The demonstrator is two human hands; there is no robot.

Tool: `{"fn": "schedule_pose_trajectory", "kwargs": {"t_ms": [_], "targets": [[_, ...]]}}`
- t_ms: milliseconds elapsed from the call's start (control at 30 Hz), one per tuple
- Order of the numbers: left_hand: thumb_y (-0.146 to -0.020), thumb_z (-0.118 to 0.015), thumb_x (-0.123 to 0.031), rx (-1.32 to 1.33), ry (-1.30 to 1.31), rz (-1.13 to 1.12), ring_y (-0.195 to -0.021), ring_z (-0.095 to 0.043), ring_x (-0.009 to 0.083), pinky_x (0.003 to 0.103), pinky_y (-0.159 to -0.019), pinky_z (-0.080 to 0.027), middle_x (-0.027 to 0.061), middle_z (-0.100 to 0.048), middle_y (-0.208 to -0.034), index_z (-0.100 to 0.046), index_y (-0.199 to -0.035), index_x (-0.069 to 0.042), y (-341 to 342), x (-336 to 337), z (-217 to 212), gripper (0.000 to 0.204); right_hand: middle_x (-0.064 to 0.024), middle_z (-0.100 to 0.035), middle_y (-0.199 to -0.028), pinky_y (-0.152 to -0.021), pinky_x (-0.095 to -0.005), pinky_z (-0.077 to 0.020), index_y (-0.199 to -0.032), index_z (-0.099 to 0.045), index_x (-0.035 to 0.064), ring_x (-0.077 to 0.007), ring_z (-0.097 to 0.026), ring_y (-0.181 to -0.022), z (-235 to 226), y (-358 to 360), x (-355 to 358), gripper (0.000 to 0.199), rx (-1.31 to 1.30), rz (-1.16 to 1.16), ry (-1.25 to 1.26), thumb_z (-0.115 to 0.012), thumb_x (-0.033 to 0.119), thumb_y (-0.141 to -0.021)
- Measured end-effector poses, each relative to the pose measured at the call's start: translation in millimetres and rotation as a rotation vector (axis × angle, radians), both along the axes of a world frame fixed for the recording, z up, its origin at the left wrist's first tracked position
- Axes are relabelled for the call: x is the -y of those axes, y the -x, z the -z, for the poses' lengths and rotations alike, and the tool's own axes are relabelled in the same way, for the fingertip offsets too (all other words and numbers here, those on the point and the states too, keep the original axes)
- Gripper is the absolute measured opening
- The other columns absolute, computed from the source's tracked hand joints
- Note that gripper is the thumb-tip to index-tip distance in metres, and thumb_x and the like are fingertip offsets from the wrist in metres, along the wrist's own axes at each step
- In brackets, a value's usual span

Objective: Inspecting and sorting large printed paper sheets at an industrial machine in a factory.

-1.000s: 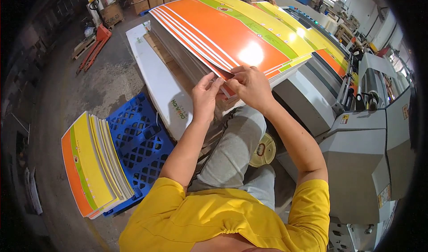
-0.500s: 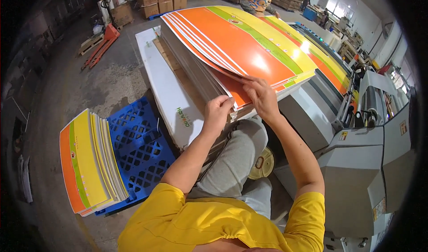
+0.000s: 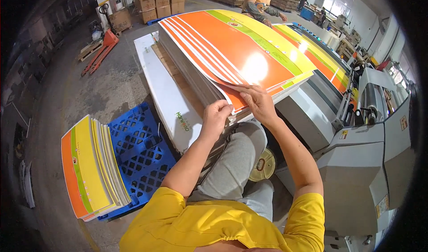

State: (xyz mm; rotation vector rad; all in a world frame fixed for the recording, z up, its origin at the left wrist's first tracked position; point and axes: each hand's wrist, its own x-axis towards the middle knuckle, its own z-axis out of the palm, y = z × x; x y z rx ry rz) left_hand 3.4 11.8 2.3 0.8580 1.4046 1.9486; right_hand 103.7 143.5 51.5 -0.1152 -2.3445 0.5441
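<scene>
A tall stack of large printed sheets, glossy orange, green and yellow, stands in front of me. My right hand grips the near edge of several upper sheets, thumb below and fingers above, bending them up off the pile. Under the lifted edge shows another orange sheet with a white border. At this sheet's near left corner my left hand is closed in a pinch, thumb against the bent forefinger. The lower part of the stack is pale grey-white along its side.
A blue plastic pallet on the left holds a second pile of printed sheets. A white board lies beside the stack. Grey machinery stands on the right. Beyond are a co-worker, an orange pallet jack and cartons.
The lifted edge looks slightly lower over the pile, with both hands still at the same corner. The co-worker's arm has come further over the sheets at the far side. My view has tilted slightly.
</scene>
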Motion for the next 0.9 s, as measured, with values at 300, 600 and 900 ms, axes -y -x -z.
{"fn": "schedule_pose_trajectory", "kwargs": {"t_ms": [300,600,900], "targets": [[-0.089,-0.053,-0.032,0.12,-0.034,-0.06,-0.065,-0.048,0.0047,0.021,-0.057,-0.041,-0.0005,-0.058,-0.079,-0.059,-0.108,0.002,-7.0,-0.8,-8.8,0.039,-0.0124,-0.052,-0.121,-0.093,-0.0399,-0.0355,-0.105,-0.059,0.0007,-0.0314,-0.048,-0.109,3.0,-12.4,2.9,0.038,0.073,0.064,-0.311,-0.058,0.031,-0.082],[-0.091,-0.05,-0.027,-0.196,0.111,-0.076,-0.062,-0.05,0.0076,0.023,-0.061,-0.042,0.0045,-0.063,-0.083,-0.064,-0.096,0.003,0.4,0.5,-4.2,0.033,-0.013,-0.062,-0.08,-0.07,-0.0282,-0.0439,-0.094,-0.062,-0.0006,-0.0088,-0.052,-0.076,-21.6,11.2,-5.1,0.033,-0.389,0.006,1.159,-0.049,0.029,-0.091],[-0.091,-0.05,-0.033,0.022,-0.056,-0.04,-0.06,-0.052,0.0087,0.025,-0.056,-0.045,0.0019,-0.059,-0.068,-0.064,-0.079,0.002,0.4,-2.7,-4.9,0.039,-0.0136,-0.058,-0.11,-0.083,-0.0359,-0.0439,-0.098,-0.064,0.002,-0.0279,-0.056,-0.098,2.3,-13.3,14.0,0.023,0.03,0.095,-0.371,-0.051,0.017,-0.085]]}}
